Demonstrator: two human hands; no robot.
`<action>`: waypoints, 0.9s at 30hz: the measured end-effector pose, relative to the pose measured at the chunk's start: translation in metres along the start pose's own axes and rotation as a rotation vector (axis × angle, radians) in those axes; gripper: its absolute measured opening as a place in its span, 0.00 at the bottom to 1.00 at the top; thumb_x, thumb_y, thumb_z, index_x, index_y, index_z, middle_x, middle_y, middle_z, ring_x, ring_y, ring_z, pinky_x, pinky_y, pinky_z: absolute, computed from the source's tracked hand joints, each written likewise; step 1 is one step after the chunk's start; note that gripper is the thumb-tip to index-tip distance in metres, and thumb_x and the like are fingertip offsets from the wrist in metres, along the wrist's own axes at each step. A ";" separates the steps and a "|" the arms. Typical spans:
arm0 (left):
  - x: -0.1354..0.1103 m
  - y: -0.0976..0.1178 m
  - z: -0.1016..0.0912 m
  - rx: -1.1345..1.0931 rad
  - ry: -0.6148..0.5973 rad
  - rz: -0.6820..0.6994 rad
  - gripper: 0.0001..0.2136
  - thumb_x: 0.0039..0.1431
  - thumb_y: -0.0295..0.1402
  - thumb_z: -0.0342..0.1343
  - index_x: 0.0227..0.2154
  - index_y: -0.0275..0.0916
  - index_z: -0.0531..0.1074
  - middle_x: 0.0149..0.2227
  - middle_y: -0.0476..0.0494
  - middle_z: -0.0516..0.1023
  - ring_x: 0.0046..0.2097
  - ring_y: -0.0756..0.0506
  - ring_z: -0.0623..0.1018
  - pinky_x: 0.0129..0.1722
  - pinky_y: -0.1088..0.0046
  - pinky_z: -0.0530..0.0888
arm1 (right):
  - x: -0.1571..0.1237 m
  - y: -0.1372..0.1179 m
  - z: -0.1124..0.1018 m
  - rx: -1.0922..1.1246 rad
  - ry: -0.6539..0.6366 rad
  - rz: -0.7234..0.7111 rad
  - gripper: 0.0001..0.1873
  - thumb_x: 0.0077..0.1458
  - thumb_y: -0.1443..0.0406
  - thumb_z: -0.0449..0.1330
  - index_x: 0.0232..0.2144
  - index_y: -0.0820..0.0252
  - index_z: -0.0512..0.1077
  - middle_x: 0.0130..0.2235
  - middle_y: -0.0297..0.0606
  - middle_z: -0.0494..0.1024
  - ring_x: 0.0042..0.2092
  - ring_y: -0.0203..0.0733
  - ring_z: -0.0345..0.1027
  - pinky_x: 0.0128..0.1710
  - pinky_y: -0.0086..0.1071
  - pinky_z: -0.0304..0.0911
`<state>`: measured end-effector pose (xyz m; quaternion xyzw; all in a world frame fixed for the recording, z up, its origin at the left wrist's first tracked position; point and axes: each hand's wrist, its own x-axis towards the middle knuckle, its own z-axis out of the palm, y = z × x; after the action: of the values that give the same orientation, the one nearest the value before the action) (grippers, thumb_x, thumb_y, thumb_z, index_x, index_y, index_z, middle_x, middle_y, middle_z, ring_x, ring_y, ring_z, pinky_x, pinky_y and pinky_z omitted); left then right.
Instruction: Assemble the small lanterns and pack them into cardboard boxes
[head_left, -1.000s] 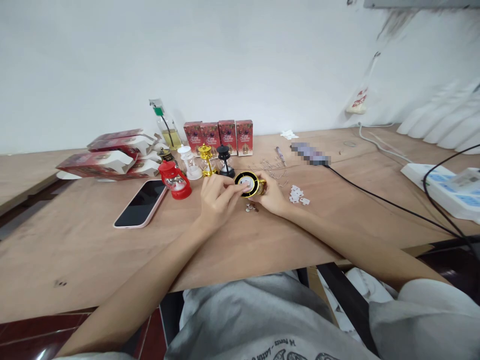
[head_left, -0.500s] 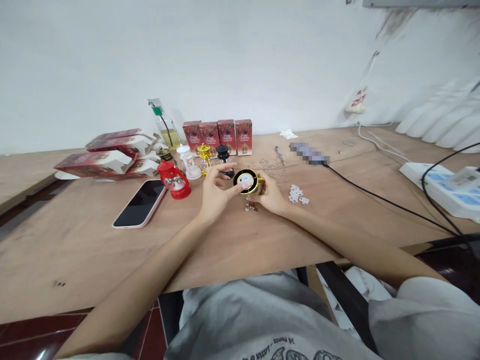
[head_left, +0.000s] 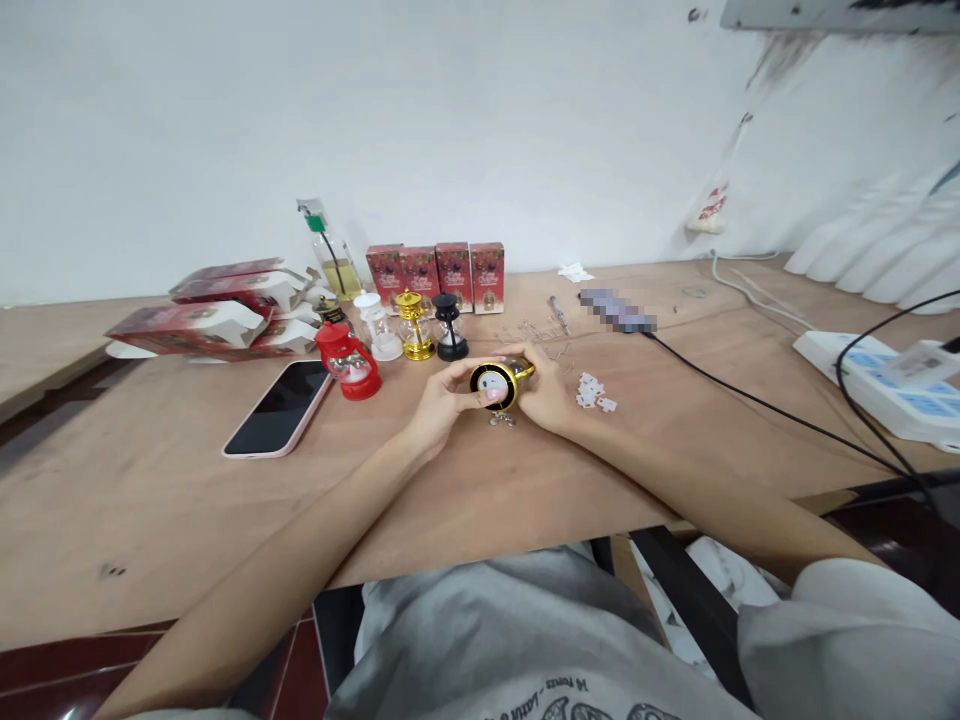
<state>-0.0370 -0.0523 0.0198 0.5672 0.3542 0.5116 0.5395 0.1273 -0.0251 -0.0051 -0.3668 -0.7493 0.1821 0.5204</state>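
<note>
A small gold lantern point(head_left: 496, 382) lies on its side just above the wooden table point(head_left: 465, 480), its round base turned toward me. My right hand point(head_left: 546, 392) wraps round its body from the right. My left hand point(head_left: 442, 395) is closed on its base side, thumb pressed against the white centre of the base. Small metal bits point(head_left: 502, 419) lie on the table just under the lantern.
A red lantern point(head_left: 346, 360), a white one point(head_left: 377, 325), a gold one point(head_left: 413, 325) and a black one point(head_left: 451, 328) stand behind my hands. Red boxes point(head_left: 435, 270) line the wall; a phone point(head_left: 279, 407), white clips point(head_left: 592, 392), wire hooks point(head_left: 541, 335), a black cable point(head_left: 757, 405) and a power strip point(head_left: 877, 385) lie about.
My left hand, which had lifted with fingers raised over the base, has come back down and closed round the lantern. The lantern sits slightly lower and more side-on.
</note>
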 end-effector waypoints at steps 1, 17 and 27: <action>0.000 0.001 0.000 -0.011 -0.021 -0.010 0.21 0.37 0.36 0.70 0.38 0.40 0.77 0.42 0.44 0.77 0.46 0.44 0.75 0.41 0.72 0.74 | 0.000 0.001 -0.001 -0.032 0.028 -0.013 0.22 0.41 0.75 0.57 0.40 0.54 0.71 0.42 0.36 0.77 0.46 0.47 0.66 0.45 0.41 0.63; -0.006 0.019 -0.010 -0.160 -0.360 -0.136 0.20 0.45 0.30 0.67 0.44 0.47 0.77 0.67 0.47 0.53 0.56 0.36 0.72 0.42 0.70 0.79 | 0.003 -0.002 -0.005 -0.185 0.194 -0.367 0.23 0.58 0.62 0.54 0.56 0.48 0.58 0.55 0.41 0.64 0.58 0.49 0.59 0.57 0.49 0.59; 0.006 0.019 -0.019 -0.256 -0.151 -0.066 0.21 0.40 0.24 0.67 0.40 0.46 0.78 0.68 0.52 0.50 0.56 0.34 0.72 0.45 0.67 0.79 | 0.013 0.029 -0.009 -0.347 0.113 -0.111 0.34 0.51 0.71 0.54 0.60 0.61 0.50 0.59 0.51 0.61 0.60 0.53 0.55 0.60 0.52 0.52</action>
<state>-0.0568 -0.0451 0.0371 0.5188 0.2629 0.4902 0.6492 0.1434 0.0029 -0.0116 -0.4188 -0.7582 0.0004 0.4998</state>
